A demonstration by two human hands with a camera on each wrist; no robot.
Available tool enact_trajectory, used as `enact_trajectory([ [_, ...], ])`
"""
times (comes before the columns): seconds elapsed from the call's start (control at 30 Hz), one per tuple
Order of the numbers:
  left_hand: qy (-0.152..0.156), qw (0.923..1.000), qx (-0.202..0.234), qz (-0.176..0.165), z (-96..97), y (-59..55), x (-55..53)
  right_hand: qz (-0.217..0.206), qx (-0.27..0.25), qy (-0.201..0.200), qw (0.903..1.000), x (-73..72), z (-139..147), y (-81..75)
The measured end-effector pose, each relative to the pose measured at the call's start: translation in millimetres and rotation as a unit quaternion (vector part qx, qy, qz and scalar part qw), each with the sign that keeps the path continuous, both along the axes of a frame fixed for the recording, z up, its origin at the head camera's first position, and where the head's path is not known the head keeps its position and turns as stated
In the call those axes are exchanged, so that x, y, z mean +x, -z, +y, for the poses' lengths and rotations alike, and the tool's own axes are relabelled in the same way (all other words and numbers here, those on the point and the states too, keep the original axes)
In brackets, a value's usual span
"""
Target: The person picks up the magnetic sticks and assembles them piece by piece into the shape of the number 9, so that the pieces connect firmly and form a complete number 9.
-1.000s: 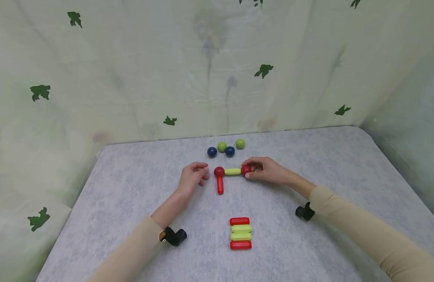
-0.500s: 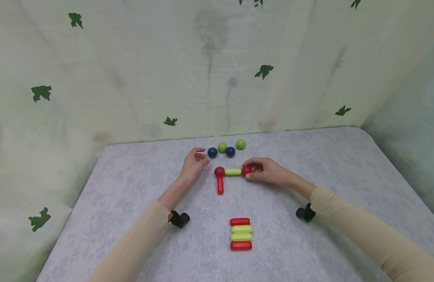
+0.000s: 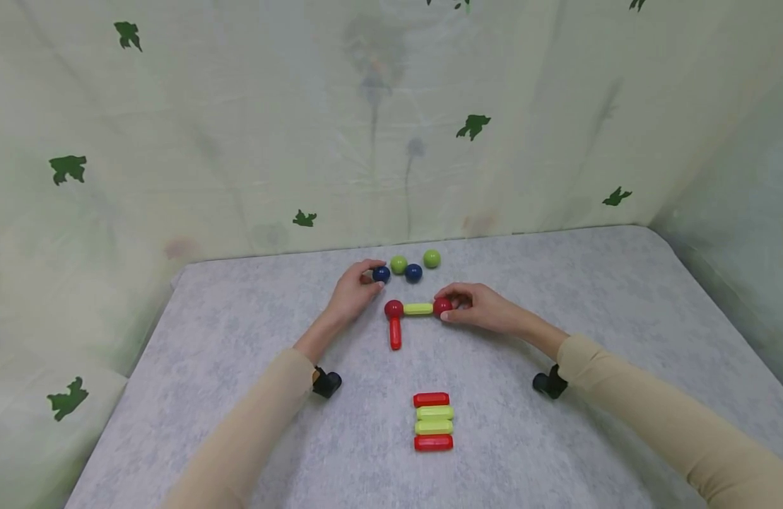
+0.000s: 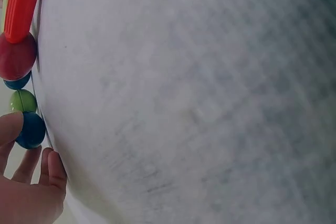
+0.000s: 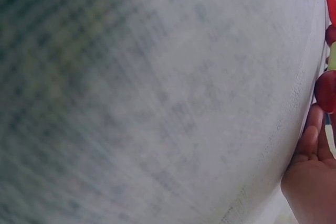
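My left hand point(image 3: 355, 292) has its thumb and fingers round a dark blue ball point(image 3: 381, 274) at the back of the table; in the left wrist view the thumb overlaps this blue ball point(image 4: 31, 130). My right hand point(image 3: 485, 309) pinches a red ball point(image 3: 442, 307) between thumb and fingers. That ball sits at the right end of a yellow-green rod point(image 3: 418, 309). A second red ball point(image 3: 394, 309) is at the rod's left end, and a red rod point(image 3: 395, 334) runs from it toward me. Part of the right red ball is hidden by fingers.
Beside the left hand lie a green ball point(image 3: 398, 265), another blue ball point(image 3: 413, 273) and a second green ball point(image 3: 432, 259). Nearer me, several red and yellow-green rods point(image 3: 434, 427) lie in a stacked row. A patterned cloth point(image 3: 251, 141) hangs behind the table point(image 3: 213, 367).
My left hand has moved back from beside the left red ball to the blue ball and closed its fingers round it. The right hand has stayed on its red ball.
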State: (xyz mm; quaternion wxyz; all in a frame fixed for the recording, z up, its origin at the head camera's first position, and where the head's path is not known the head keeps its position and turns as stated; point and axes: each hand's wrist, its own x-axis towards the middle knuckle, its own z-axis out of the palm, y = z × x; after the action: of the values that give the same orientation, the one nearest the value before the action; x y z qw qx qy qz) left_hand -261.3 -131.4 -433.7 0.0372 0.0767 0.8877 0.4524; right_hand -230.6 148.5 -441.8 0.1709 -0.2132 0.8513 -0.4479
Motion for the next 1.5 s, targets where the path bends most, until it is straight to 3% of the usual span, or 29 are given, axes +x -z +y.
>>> enact_trajectory([
  [0.47,-0.027,0.9992,0.031,0.001,-1.6,0.7,3.7,0.002,-0.009,0.001,1.0,1.1,-1,-0.5],
  [0.63,-0.035,0.9991,0.024,0.004,-9.4,-0.1,9.3,0.0,-0.01,0.002,0.9999,7.8,-4,-11.8],
  [0.77,-0.037,0.9991,0.017,0.008,-17.0,0.0,18.7,-0.002,-0.009,0.0,1.0,10.0,-7,-16.9],
  [1.03,-0.017,0.9998,0.006,0.008,-26.1,2.8,43.0,0.002,-0.005,0.005,1.0,1.7,-2,-2.1],
  [1.5,0.005,0.9985,0.037,-0.04,-19.7,-0.9,97.8,0.004,-0.006,0.0,1.0,1.8,-2,-3.1],
])
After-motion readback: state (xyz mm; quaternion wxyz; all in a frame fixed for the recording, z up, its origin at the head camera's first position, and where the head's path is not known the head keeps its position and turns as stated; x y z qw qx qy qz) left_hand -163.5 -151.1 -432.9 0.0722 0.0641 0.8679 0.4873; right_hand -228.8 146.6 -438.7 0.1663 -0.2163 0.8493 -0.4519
